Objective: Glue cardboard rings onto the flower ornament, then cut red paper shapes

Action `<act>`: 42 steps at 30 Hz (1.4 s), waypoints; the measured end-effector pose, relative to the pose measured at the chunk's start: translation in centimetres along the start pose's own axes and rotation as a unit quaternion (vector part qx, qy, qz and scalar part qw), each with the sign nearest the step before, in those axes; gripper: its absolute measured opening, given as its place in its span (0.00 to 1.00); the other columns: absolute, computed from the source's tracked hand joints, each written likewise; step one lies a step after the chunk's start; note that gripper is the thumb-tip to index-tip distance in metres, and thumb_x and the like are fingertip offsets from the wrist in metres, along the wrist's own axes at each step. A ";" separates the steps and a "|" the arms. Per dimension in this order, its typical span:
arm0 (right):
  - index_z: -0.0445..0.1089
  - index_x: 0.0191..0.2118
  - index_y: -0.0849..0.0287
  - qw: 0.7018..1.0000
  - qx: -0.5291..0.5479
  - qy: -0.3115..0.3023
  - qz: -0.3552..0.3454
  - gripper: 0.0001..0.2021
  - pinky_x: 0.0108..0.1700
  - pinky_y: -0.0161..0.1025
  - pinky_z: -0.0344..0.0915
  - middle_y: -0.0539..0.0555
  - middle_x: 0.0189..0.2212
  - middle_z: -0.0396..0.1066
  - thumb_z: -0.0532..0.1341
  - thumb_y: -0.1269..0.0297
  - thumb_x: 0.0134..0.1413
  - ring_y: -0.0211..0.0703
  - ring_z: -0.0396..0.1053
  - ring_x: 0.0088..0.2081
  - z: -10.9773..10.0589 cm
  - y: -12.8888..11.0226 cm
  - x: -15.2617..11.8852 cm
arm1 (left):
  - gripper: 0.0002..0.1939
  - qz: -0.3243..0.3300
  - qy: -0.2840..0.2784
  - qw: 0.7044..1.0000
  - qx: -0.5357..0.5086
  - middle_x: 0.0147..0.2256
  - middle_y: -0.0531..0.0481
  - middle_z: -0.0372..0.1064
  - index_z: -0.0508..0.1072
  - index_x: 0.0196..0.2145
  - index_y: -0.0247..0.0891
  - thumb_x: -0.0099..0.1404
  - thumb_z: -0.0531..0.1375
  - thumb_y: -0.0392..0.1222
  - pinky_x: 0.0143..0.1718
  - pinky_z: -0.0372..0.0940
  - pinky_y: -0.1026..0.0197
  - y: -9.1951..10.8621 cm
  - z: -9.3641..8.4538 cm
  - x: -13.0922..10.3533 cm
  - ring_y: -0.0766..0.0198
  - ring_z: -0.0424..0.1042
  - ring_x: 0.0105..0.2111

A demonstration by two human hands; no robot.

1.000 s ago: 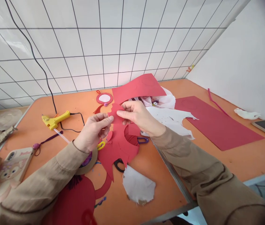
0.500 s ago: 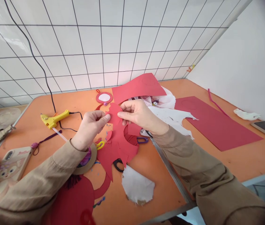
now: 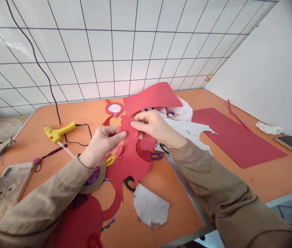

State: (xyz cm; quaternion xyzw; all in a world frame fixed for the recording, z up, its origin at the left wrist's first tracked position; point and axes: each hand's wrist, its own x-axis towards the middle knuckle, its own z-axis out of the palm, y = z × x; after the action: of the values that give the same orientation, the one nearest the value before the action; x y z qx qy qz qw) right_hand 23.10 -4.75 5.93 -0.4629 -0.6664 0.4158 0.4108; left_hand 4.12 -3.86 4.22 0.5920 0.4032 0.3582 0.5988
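Observation:
Between my two hands, above the table, is a small cut piece of red paper (image 3: 126,126). My left hand (image 3: 103,143) pinches its lower left side between thumb and fingers. On its right side my right hand (image 3: 152,126) is closed in a pinch too. Under the hands lie cut red paper scraps (image 3: 130,165), overlapping each other. Black scissor handles (image 3: 129,184) stick out from beneath these scraps. Close by are a yellow clip (image 3: 110,161) and a purple clip (image 3: 156,156). A round red ornament with a white centre (image 3: 114,108) lies behind my hands.
A yellow glue gun (image 3: 60,131) with its cord lies at left, near a phone in a cartoon case (image 3: 12,182). Large red sheets (image 3: 239,137) and torn white cloth (image 3: 184,129) cover parts of the right side. Another white scrap (image 3: 151,206) lies in front.
The red piece has turned and shifted slightly between my hands. My left hand has moved a little right and down, closer to my right hand.

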 end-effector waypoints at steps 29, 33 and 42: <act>0.70 0.31 0.62 0.998 0.052 -0.004 -0.044 0.05 0.24 0.33 0.66 0.46 0.21 0.69 0.65 0.67 0.50 0.33 0.69 0.19 -0.2 0.3 -0.1 | 0.20 -0.023 -0.048 0.997 -0.051 0.13 0.59 0.51 0.66 0.16 0.35 0.51 0.71 0.46 0.16 0.39 0.67 0.6 -0.4 0.1 0.77 0.47 0.15; 0.70 0.38 0.61 0.998 0.044 -0.023 -0.050 0.07 0.27 0.34 0.69 0.44 0.21 0.69 0.64 0.69 0.51 0.36 0.73 0.21 0.1 -0.3 -0.6 | 0.17 -0.020 -0.064 0.995 -0.068 0.14 0.58 0.52 0.69 0.17 0.34 0.53 0.69 0.45 0.17 0.40 0.66 1.0 -0.6 -0.1 0.76 0.46 0.16; 0.77 0.33 0.60 0.984 0.019 -0.025 -0.177 0.05 0.26 0.34 0.69 0.50 0.27 0.77 0.63 0.71 0.52 0.35 0.73 0.23 0.0 0.0 -0.7 | 0.11 -0.028 -0.084 0.990 -0.106 0.14 0.55 0.57 0.72 0.19 0.34 0.52 0.67 0.41 0.16 0.40 0.66 1.3 -1.0 -0.3 0.75 0.49 0.15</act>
State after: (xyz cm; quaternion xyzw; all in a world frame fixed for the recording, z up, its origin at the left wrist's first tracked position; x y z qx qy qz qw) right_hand 23.28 -5.44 5.85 -0.3193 -0.7397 0.3607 0.4698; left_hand 3.18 -3.65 5.56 0.5421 0.3277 0.3307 0.6996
